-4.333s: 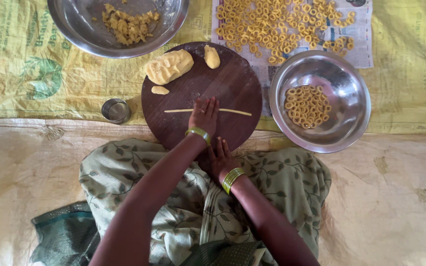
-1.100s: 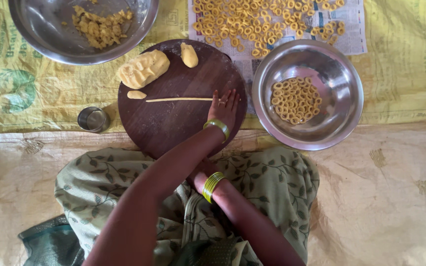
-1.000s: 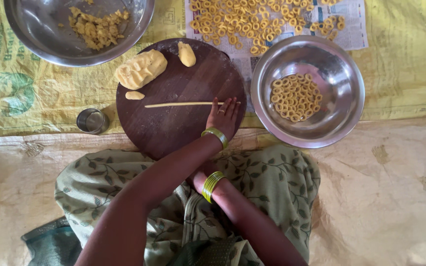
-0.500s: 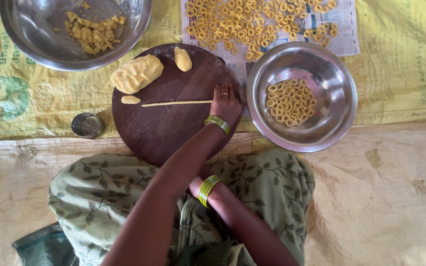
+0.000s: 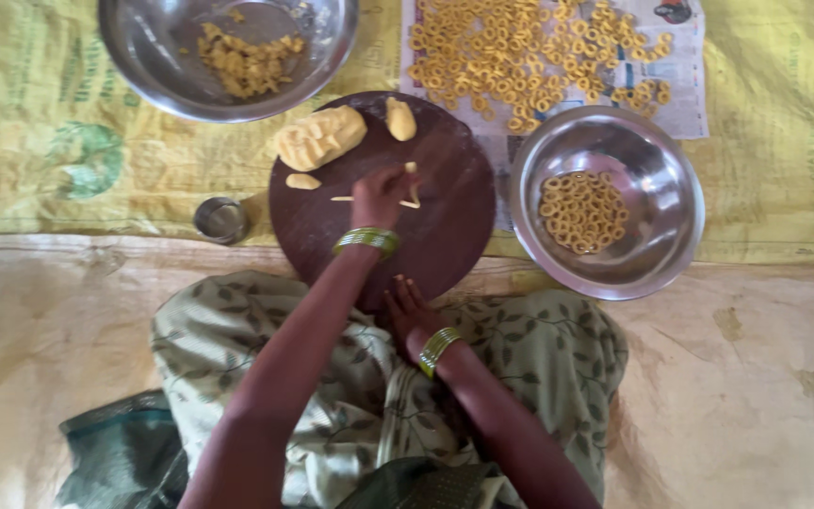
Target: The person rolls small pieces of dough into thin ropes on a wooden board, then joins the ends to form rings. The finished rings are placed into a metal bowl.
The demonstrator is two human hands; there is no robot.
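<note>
Pinching a thin dough strip, the left hand is working over the round board.
Right hand is resting open-fingered against the board's near edge, holding nothing.

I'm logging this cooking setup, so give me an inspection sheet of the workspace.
Surface: round dark board on yellow sacking.
Job's things: thin dough strip, dough lump, two smaller dough pieces.
Clutter: bowl of rings, bowl of scraps, rings on newspaper, small cup.
Hands: left hand pinches the strip; right hand rests at the board's near edge.
Cables: nothing seen.
Surroundings: tan floor sheet.
</note>
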